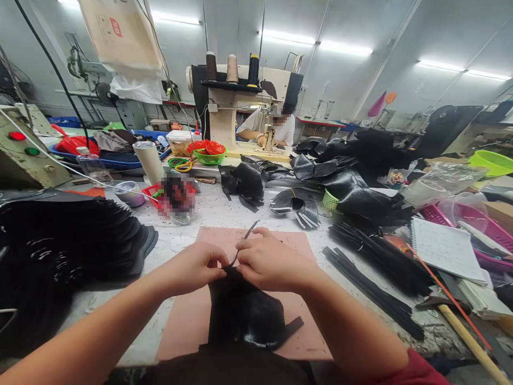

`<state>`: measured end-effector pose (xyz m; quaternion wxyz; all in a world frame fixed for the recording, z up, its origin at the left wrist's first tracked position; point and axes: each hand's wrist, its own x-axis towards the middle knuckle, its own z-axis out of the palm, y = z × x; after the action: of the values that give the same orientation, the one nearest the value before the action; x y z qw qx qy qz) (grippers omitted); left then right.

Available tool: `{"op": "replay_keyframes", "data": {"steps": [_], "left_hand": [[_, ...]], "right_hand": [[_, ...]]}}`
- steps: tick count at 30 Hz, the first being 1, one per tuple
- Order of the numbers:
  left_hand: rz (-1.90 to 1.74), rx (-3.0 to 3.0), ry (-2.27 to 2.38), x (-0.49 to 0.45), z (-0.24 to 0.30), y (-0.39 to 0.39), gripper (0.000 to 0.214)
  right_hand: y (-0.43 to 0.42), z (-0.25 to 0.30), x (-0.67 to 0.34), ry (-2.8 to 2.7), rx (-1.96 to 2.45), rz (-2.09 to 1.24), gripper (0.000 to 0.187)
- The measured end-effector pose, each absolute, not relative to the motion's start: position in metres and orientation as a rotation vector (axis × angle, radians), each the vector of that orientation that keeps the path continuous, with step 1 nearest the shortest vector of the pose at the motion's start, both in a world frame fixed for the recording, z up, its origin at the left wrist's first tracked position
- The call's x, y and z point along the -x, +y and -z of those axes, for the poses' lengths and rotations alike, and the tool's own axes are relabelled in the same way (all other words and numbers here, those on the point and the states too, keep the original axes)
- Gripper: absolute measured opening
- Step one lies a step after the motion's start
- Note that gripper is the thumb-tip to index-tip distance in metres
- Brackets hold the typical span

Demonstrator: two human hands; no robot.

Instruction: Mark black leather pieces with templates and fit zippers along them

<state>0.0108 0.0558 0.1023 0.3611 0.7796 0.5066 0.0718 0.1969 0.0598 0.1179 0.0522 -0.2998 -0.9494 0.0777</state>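
Observation:
A black leather piece [246,310] lies in front of me on a pinkish board [184,321], its near part running down to the board's front edge. My left hand [202,264] pinches the top edge of this leather between thumb and fingers. Close beside it, my right hand [264,262] is closed on a narrow black strip [251,230], which looks like zipper tape. The strip's free end sticks up past my fingers, and its lower end meets the leather edge between both hands. Another strip end [294,327] pokes out from under the leather at the right.
Stacked black leather pieces [100,240] rise at the left. Loose black strips [372,289], a notebook [447,248] and a wooden-handled hammer [468,334] lie at the right. Beyond stand a tumbler [149,162], leather parts [250,179] and a sewing machine [224,117], with a person behind it.

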Motion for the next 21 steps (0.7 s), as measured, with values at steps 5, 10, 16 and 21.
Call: {"op": "replay_keyframes", "data": {"steps": [5, 10, 16, 21], "left_hand": [[-0.16, -2.062, 1.231, -0.01, -0.104, 0.057, 0.025], [-0.071, -2.097, 1.172, -0.011, -0.113, 0.059, 0.033], [-0.003, -2.284, 1.111, -0.021, -0.122, 0.058, 0.025], [-0.048, -2.165, 1.17, -0.027, -0.118, 0.059, 0.016]], "right_hand": [[0.063, -0.116, -0.196, -2.886, 0.913, -0.25, 0.024], [0.065, -0.114, -0.195, -2.882, 0.917, -0.255, 0.023], [0.059, -0.115, -0.188, -2.923, 0.938, -0.174, 0.023], [0.058, -0.117, -0.194, -2.912, 0.99, -0.151, 0.023]]}}
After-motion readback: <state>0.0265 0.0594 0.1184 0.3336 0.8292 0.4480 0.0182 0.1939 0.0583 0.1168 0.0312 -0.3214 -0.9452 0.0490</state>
